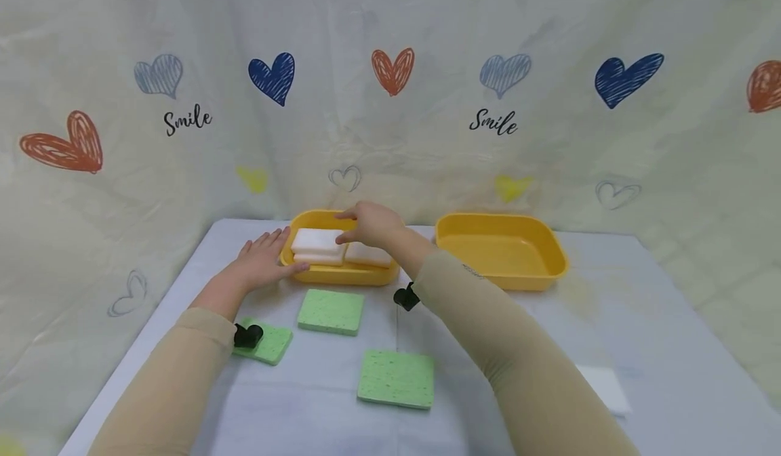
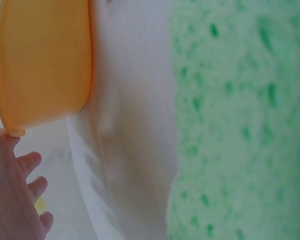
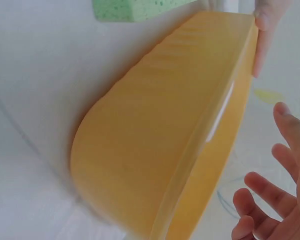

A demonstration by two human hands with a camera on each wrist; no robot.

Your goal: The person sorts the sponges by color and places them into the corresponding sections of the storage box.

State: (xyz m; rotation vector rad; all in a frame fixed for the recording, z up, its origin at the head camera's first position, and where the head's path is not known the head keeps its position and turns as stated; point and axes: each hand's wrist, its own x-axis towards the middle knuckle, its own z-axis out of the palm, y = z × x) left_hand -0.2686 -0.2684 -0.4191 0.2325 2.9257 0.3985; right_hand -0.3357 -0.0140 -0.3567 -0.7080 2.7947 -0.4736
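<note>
I see passing room between the right yellow tray (image 1: 500, 256) and the right edge of the worktop (image 1: 647, 307), but three green sponges (image 1: 329, 312) lie on the left yellow tray's (image 1: 348, 278) near-edge side, and the right forearm (image 1: 415, 249) crosses the gap between trays.

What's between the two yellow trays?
Head view: the right wrist crosses the gap between left tray and right tray; table shows behind it.

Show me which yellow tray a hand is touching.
The left tray, with white blocks inside: the left hand touches its rim. The right tray has no hand on it.
</note>
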